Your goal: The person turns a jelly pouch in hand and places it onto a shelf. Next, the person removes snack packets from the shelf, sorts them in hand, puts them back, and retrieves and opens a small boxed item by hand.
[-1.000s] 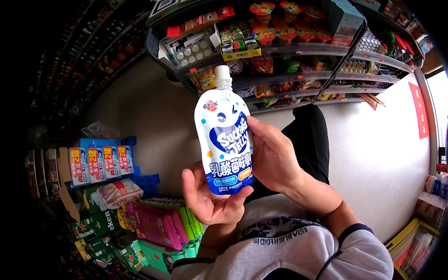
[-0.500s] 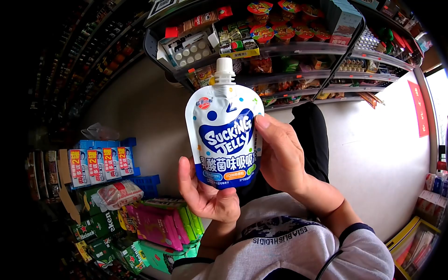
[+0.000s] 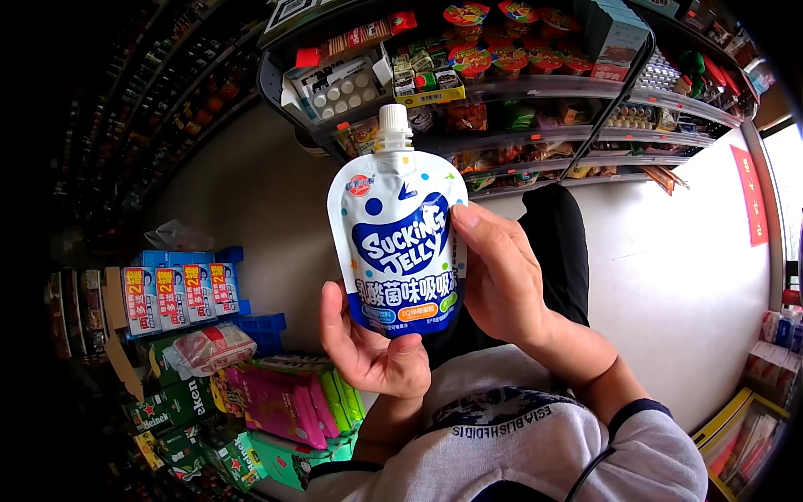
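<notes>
A white and blue jelly pouch (image 3: 401,201) with a ribbed white spout cap (image 3: 394,118) is held upright in front of me, its printed "Sucking Jelly" side facing the camera. My right hand (image 3: 506,276) grips the pouch by its right edge, thumb on the front and the other fingers hidden behind. At the lower left corner, my left hand (image 3: 376,347) cups the pouch, with the thumb at the bottom edge and a fingertip showing beside the left side. Its remaining fingers are partly behind the pouch.
Shelves (image 3: 535,88) of packaged snacks and cup foods run along the top. Blue boxes (image 3: 180,293), green Heineken cartons (image 3: 171,410) and pink packs (image 3: 276,402) are stacked at the left. A yellow-edged box (image 3: 728,427) stands at the lower right.
The pouch has shifted slightly left and tilted a little, its cap leaning left. The right thumb has moved slightly left with it. Both hands keep their hold.
</notes>
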